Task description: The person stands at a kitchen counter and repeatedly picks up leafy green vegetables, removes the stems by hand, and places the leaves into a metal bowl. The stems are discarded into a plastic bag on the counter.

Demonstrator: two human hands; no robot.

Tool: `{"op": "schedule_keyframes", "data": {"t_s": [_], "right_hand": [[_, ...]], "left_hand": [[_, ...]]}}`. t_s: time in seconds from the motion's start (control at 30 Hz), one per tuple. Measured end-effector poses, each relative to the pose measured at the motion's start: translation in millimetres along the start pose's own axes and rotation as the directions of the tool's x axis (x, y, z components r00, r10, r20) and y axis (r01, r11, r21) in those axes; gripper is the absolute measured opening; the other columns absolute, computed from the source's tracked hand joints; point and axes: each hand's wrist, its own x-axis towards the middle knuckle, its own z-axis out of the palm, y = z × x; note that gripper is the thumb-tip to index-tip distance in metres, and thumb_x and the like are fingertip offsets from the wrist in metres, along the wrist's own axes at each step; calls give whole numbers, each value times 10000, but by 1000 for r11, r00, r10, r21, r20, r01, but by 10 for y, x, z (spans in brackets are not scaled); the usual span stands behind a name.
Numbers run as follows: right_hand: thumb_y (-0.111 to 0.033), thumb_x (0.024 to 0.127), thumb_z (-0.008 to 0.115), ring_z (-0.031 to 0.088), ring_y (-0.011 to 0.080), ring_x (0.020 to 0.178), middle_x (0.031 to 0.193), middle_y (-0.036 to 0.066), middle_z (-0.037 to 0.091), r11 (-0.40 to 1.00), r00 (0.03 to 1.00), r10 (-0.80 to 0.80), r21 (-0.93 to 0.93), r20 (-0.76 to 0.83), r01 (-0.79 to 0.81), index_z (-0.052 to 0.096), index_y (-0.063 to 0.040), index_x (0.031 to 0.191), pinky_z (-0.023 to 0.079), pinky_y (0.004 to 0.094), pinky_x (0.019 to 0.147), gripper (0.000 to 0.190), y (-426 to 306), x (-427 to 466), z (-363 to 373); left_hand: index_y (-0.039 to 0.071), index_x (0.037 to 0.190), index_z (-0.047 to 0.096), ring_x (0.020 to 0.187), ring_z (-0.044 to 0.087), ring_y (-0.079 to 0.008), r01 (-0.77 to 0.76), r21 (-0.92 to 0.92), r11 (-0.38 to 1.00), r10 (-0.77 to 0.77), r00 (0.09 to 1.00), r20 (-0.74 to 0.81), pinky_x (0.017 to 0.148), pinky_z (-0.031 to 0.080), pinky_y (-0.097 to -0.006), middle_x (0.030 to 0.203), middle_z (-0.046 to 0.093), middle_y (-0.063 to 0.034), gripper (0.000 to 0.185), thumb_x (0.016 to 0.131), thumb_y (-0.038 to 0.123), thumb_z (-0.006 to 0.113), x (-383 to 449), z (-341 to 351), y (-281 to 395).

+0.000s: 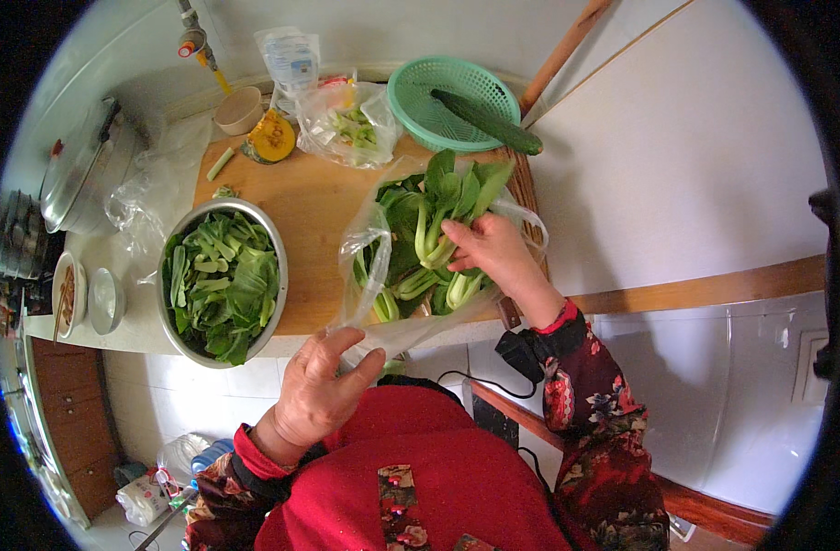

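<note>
My right hand [485, 251] grips a head of bok choy [437, 231] by its pale stalks, over an opened clear plastic bag [365, 265]. More bok choy [465, 288] lies inside that bag, its stalks towards me. With thumb and fingers my left hand [330, 389] pinches the near edge of the bag. The bag rests on a wooden cutting board [313, 227]. Left of it, a steel bowl [282, 289] is heaped with loose green leaves and cut stalks [220, 275]; its near side reaches past the counter's front edge.
Behind the bag, a green plastic colander [420, 127] has a cucumber [489, 124] across its rim. A pumpkin piece [272, 138] and a bag of vegetable scraps [354, 131] sit at the back. Farther left are a lidded pot [82, 172] and two small bowls, one glass [107, 302].
</note>
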Motion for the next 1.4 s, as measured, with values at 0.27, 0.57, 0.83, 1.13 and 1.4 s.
{"op": "schedule_keyframes", "data": {"t_s": [0.27,0.57,0.83,1.13,1.4], "right_hand": [[-360,876,570,593,201,520,540,126,571,729,996,-90,-680,14,76,596,34,657,463,328,509,452,-116,-102,44],[-405,707,702,597,399,681,679,227,594,449,936,-336,-857,100,253,514,37,836,472,453,606,498,16,-32,270],[-167,865,581,671,198,679,829,129,617,990,970,121,43,213,-133,509,78,972,535,248,505,277,-95,59,264],[-167,717,640,562,235,920,903,103,583,26,822,-217,-839,526,544,635,-87,882,452,346,729,183,-6,-129,-51],[-141,715,542,490,243,897,841,80,516,-194,746,-391,-840,539,506,596,-98,678,384,348,741,78,191,-38,6]], "left_hand": [[63,937,666,826,563,-298,-11,-24,1000,10,1000,-17,685,499,-367,1040,486,-134,392,547,27,644,25,36,-2],[60,949,664,848,569,-299,-8,-7,1000,8,1000,-18,697,503,-373,1036,496,-143,426,526,18,641,22,-2,2],[60,980,657,842,565,-299,-6,-2,1000,6,999,-33,682,497,-368,1055,500,-150,450,533,13,632,-3,16,-26],[52,993,652,875,562,-304,-19,-31,999,18,999,-26,710,489,-362,1100,492,-157,416,580,4,633,103,53,-17],[50,1001,640,893,555,-316,-62,-67,996,63,998,24,746,491,-384,1114,478,-164,419,582,22,628,192,72,20]]}}
